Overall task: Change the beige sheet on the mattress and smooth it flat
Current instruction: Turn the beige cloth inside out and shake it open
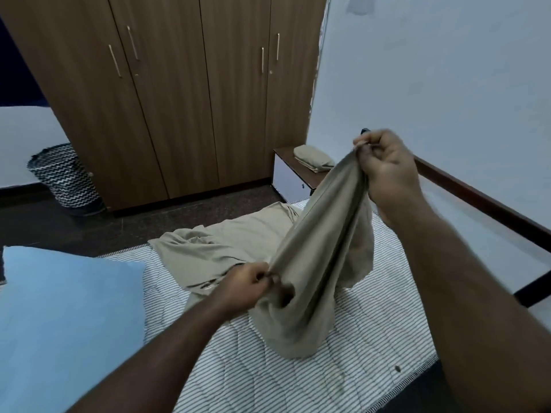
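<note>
A beige sheet lies bunched on the striped mattress, partly lifted off it. My right hand grips the sheet's edge high up, near the wall. Lower down, my left hand pinches the same sheet just above the mattress. The cloth hangs in folds between both hands, and its far part trails flat toward the bed's far end. A second, folded beige sheet rests on the bedside cabinet.
A light blue pillow lies on the mattress at the left. The bedside cabinet stands past the bed. A wooden wardrobe fills the back, with a zigzag laundry basket to its left. The wall runs along the right.
</note>
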`<state>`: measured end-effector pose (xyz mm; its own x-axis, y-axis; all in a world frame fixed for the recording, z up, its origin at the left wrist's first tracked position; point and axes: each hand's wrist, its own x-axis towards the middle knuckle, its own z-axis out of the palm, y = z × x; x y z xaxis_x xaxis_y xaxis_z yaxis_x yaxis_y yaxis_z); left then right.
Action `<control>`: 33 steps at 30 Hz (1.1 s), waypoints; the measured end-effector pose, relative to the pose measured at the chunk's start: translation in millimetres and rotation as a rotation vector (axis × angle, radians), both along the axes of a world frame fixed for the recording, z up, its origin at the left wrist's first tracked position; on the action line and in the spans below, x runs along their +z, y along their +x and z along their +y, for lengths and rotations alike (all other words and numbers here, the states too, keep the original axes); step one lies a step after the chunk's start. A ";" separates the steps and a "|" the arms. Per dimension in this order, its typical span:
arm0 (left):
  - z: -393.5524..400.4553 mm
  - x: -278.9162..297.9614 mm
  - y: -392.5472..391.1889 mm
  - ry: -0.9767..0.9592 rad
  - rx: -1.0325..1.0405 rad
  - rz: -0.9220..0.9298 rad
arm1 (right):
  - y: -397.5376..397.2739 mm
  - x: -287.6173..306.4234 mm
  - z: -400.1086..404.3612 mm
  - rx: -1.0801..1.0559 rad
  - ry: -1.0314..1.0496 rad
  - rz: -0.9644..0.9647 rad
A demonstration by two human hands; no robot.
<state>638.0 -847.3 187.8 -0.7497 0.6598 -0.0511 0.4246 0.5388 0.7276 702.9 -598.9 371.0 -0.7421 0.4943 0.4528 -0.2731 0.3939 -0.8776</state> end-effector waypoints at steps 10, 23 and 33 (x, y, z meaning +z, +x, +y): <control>-18.3 -5.6 -10.5 0.166 0.154 0.093 | 24.2 -34.9 35.7 -0.106 -0.240 -0.082; -36.4 -9.7 -22.8 0.263 0.411 0.115 | 23.6 -37.4 33.8 -0.164 -0.244 -0.083; 25.4 64.3 10.3 0.468 0.107 0.058 | 7.1 -38.7 -22.2 0.174 -0.260 -0.348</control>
<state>648.3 -821.9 252.1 -0.8072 0.5212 0.2771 0.4319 0.2017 0.8791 710.0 -621.1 332.3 -0.9097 0.4135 0.0396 0.0126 0.1228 -0.9924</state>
